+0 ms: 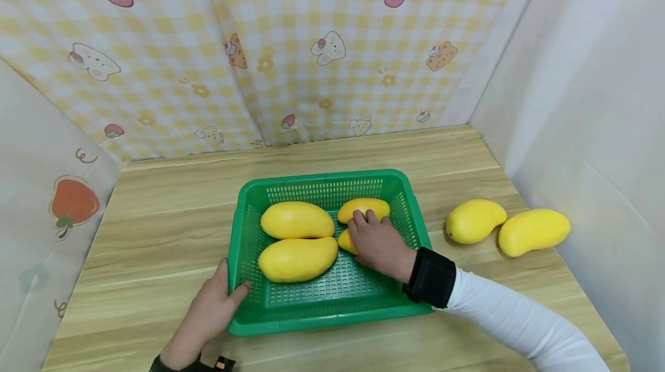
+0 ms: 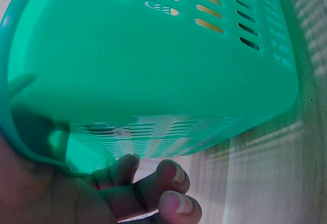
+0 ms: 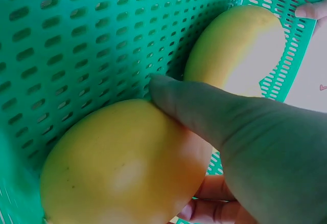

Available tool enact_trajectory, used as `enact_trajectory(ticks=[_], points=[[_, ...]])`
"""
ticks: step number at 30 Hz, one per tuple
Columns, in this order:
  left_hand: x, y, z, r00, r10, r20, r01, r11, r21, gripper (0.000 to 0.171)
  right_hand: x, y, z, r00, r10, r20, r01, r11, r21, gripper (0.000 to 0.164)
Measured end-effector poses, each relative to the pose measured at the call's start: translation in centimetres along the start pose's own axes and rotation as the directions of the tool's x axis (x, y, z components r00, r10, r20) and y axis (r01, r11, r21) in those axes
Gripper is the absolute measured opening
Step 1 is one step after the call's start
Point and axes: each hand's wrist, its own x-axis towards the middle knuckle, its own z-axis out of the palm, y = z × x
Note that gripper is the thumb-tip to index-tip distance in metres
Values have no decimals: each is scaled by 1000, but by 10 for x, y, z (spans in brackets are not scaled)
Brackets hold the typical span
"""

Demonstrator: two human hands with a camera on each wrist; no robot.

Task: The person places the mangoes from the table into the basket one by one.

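A green plastic basket [image 1: 332, 320] with slotted walls stands on the table. At its left side my left hand [image 1: 210, 307] holds the rim, thumb over the edge and fingers outside the wall. Inside, my right hand [image 1: 381, 246] grips a yellow mango [image 3: 117, 168], thumb on one side and fingers on the other; the hand hides much of it in the head view. Just behind those fingers lies another mango [image 1: 370, 205]. Two larger mangoes, one at the back [image 1: 297, 219] and one in front [image 1: 298, 260], fill the basket's left half.
Two more mangoes, one nearer [image 1: 475, 221] and one farther right [image 1: 534, 232], lie on the wood-grain table [image 1: 166, 233] right of the basket. A checked curtain [image 1: 291, 71] hangs behind, and pale cloth [image 1: 587, 100] borders the right side.
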Motion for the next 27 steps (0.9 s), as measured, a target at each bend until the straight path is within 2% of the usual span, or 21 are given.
enact_trajectory(ticks=[14,21,27], points=[[0,0,-1,1000,-6,5,6,1000,8,48,1,-1,0,1000,10,-22,-11,1000,-16,76],[0,0,0,1000,-7,10,7,1000,-17,48,-1,2,-5,999,14,-52,-15,1000,-22,67],[-1,1,0,1000,-10,2,10,1000,-24,46,-4,12,-20,999,24,-24,-23,999,30,59]])
